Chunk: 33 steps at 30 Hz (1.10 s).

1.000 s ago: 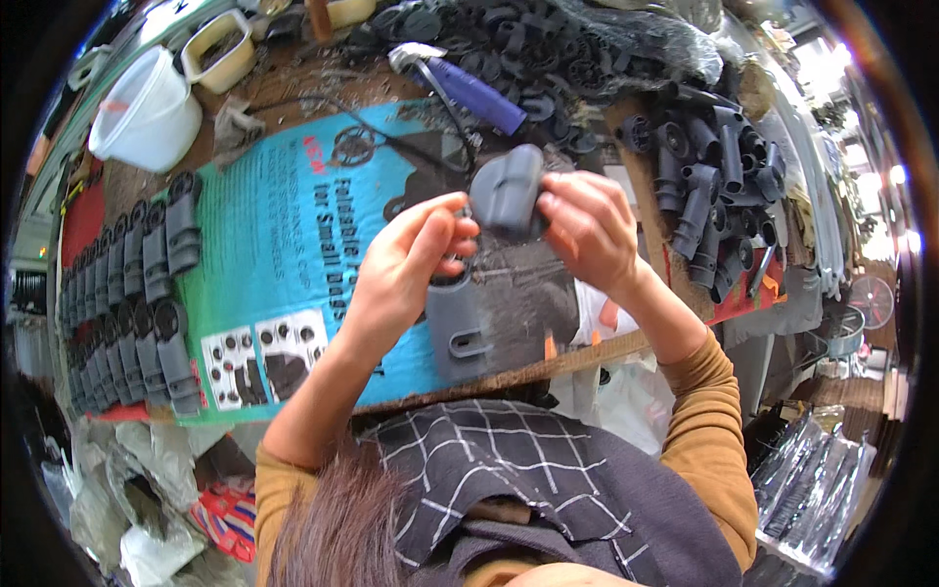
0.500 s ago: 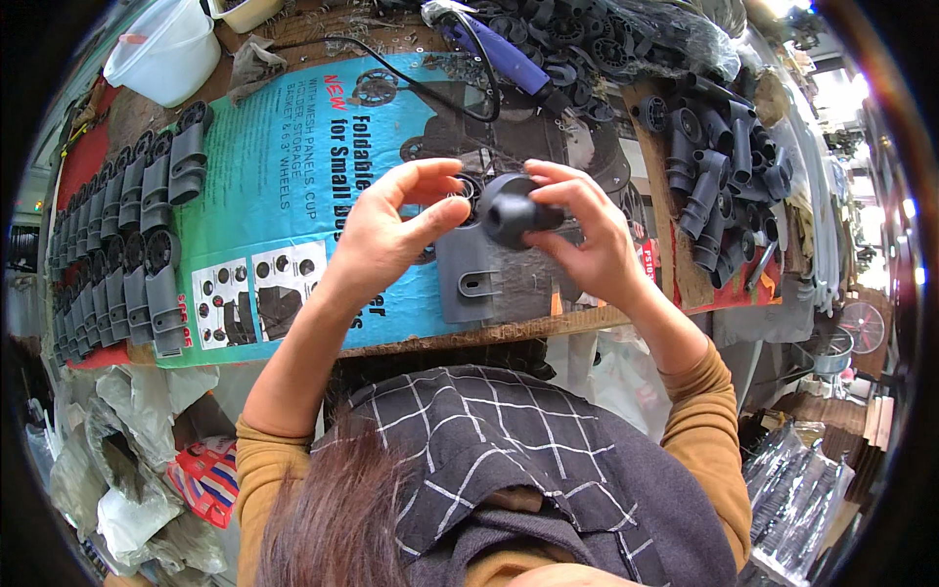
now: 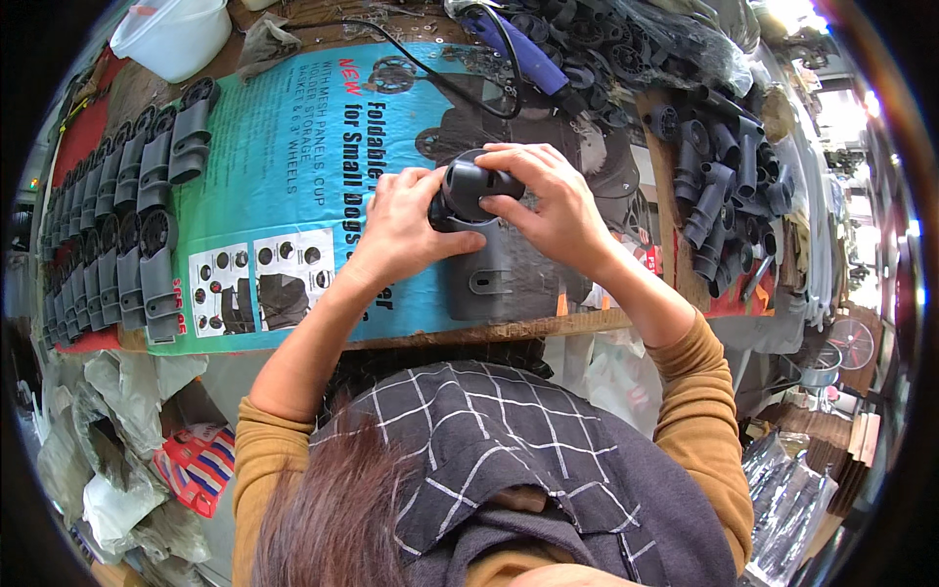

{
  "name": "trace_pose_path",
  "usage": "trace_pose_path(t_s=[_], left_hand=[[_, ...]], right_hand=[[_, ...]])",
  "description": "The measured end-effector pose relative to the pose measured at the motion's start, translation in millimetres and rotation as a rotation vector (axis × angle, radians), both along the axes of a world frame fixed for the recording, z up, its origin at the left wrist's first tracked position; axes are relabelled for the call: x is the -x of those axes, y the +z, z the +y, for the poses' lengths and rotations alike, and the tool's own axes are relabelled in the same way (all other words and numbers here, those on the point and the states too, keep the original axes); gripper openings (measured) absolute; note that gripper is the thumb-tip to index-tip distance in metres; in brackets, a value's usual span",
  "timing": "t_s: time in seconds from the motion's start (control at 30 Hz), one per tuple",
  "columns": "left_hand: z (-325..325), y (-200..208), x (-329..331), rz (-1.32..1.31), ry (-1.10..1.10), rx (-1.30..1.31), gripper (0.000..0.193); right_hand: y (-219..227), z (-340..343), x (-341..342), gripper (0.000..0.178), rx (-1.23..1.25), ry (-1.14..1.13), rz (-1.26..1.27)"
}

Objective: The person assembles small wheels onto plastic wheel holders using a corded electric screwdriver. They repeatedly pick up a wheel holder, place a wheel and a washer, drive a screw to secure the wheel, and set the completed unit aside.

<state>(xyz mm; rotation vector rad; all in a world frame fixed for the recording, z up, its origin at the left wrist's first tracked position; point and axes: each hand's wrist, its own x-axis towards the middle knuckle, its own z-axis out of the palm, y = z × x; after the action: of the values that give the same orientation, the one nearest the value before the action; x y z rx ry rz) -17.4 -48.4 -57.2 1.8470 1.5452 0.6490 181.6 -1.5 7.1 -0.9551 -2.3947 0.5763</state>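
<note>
Both hands meet over a black rounded plastic part (image 3: 479, 186), shaped like a cap with a hole in its side. My right hand (image 3: 556, 201) grips it from the right, thumb at the front and fingers over the top. My left hand (image 3: 406, 223) is closed against its left side, the thumb reaching across below it. Just under the hands, a grey plastic housing (image 3: 479, 293) with an oblong slot lies on the printed sheet (image 3: 264, 196). The part and my fingers cover its far end, so I cannot tell whether the two touch.
Rows of similar grey housings (image 3: 155, 259) line the left side. A pile of grey tube-shaped pieces (image 3: 719, 186) lies at the right, with black round parts (image 3: 616, 49) behind. A blue-purple power tool (image 3: 528, 59) with a black cable and a white tub (image 3: 176, 39) sit at the back.
The black part has moved slightly left and been turned over in my right hand. My left hand, held apart with curved fingers before, has closed against its side.
</note>
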Motion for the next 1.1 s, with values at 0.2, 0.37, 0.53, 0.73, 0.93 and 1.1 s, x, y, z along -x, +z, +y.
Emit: trace_pose_path(t_s=[0.2, 0.37, 0.53, 0.73, 0.93, 1.1], left_hand=[[3.4, -5.6, 3.9, -0.075, 0.003, -0.043, 0.062], [15.9, 3.8, 9.8, -0.028, -0.104, 0.071, 0.058], [25.9, 20.1, 5.7, 0.005, -0.172, 0.175, 0.055], [32.7, 39.4, -6.4, 0.033, -0.181, 0.282, 0.06], [60.9, 49.7, -29.1, -0.262, -0.037, 0.982, 0.062], [41.0, 66.0, -35.6, -0.563, -0.059, 0.914, 0.055]], right_hand=[[-16.1, 7.2, -3.3, 0.035, 0.088, 0.052, -0.133], [-24.2, 9.3, -16.0, 0.039, 0.291, 0.032, -0.085], [-38.2, 0.1, -14.7, 0.039, 0.564, -0.04, 0.119], [-71.8, -19.8, -23.2, 0.039, 0.366, -0.032, 0.226], [-76.1, -31.6, -40.6, 0.046, 0.443, 0.041, 0.402], [-55.7, -49.0, -42.9, 0.081, 0.997, -0.17, 0.822]])
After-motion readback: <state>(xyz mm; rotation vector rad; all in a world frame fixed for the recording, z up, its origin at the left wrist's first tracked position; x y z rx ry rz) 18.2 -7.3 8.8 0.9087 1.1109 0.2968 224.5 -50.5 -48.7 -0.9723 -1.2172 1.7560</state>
